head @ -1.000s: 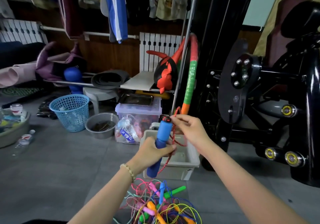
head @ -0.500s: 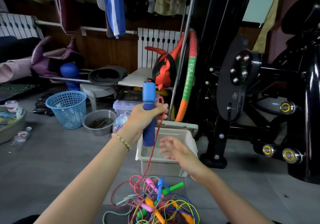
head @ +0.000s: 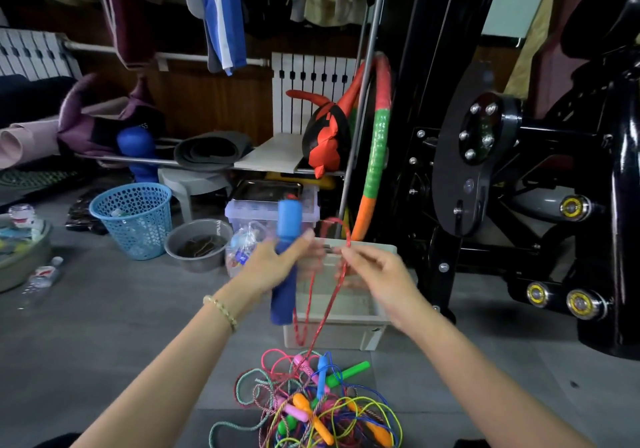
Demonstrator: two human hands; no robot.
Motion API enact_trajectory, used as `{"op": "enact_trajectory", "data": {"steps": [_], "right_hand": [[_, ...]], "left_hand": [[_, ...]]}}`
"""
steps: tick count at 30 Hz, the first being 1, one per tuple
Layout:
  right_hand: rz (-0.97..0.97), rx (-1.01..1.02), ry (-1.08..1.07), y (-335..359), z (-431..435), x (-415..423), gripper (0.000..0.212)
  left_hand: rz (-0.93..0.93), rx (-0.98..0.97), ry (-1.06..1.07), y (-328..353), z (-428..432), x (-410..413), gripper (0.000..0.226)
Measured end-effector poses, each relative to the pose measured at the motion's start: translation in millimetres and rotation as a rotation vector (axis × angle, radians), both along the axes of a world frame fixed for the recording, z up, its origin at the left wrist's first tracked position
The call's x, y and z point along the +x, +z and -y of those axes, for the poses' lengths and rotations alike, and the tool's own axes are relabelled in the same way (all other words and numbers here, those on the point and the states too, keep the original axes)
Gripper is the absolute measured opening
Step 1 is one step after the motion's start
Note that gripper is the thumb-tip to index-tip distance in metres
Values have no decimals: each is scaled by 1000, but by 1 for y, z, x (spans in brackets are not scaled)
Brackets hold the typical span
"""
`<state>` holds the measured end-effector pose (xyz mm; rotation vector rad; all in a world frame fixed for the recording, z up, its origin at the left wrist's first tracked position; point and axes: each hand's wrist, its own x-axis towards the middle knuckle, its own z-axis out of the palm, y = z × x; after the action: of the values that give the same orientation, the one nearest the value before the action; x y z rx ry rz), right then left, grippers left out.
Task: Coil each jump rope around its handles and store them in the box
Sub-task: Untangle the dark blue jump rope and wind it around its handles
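**Blue foam handle** [head: 289, 219]: upright, above the near-left corner of the white plastic box [head: 332, 336]. Its middle is covered by the left hand [head: 273, 269], whose fingers are wrapped round it. Motion blur smears those fingers, so their exact lie is unclear. Whether a second handle sits behind the first cannot be told.

**Red rope** [head: 323, 312]: arches from the handle's top above the box, then hangs in two strands before the box's front wall. The right hand [head: 379, 279], above the box's middle, has thumb and forefinger pinched together on the rope just below the arch. Its other fingers are loosely curled and partly blurred. The rope's lower run is lost in the tangle below.

**Pile of jump ropes** [head: 318, 402]: on the floor just in front of the box, with pink, green, orange and blue handles among mixed cords. Its near edge is cut off by the frame.

**Box**: on the floor. The interior is mostly hidden behind hands and rope, and its contents are not legible.

**Surroundings**: a metal basin [head: 199, 243] and a blue mesh basket [head: 133, 222] stand left of the box. A black exercise machine [head: 485, 156] stands to its right, cut off at the frame edge
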<state>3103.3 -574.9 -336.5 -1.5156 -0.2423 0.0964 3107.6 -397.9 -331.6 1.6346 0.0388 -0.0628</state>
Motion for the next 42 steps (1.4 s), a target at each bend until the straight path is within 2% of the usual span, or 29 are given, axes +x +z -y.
{"op": "enact_trajectory", "data": {"steps": [2, 6, 9, 13, 14, 16, 18, 21, 25, 27, 29, 34, 38, 40, 42], "right_hand": [[59, -28, -64, 17, -1, 10, 14], [68, -161, -141, 20, -5, 21, 17], [-30, -94, -87, 6, -10, 13, 19], [-150, 93, 112, -15, -18, -14, 21], [-161, 71, 197, -20, -17, -20, 26], [-114, -144, 371, -29, -12, -27, 33], [-34, -329, 446, -37, -6, -30, 26], [8, -259, 295, -33, -2, -26, 18], [92, -47, 20, -1, -6, -9, 18], [134, -46, -38, 14, -8, 0, 17], [165, -86, -75, 21, -10, 5, 17], [114, -55, -54, 17, -12, 7, 18], [39, 42, -72, 16, -10, 8, 16], [49, 7, -86, 13, -7, 9, 15], [20, -22, -42, 4, -5, 8, 19]], "left_hand": [[-24, 119, -133, -19, 11, -12, 35], [-5, -95, -118, -24, 29, -25, 4], [9, -212, 9, -10, 30, -19, 5], [-39, -369, 97, 11, 25, -11, 7], [-37, -402, 121, 16, 22, -8, 8], [-14, -478, 215, 24, 12, -4, 9], [34, -536, 333, 28, -2, 1, 7], [45, -370, 341, 20, -12, -1, 9], [-85, -375, -82, -10, 10, -23, 24], [-58, -170, -178, -24, 19, -31, 13], [-7, -52, -179, -29, 25, -33, 11], [135, 5, 1, -24, 29, -23, 14], [109, 52, -119, -29, 31, -23, 8], [89, 34, -125, -28, 31, -25, 13], [97, -61, -68, -21, 29, -22, 9]]}}
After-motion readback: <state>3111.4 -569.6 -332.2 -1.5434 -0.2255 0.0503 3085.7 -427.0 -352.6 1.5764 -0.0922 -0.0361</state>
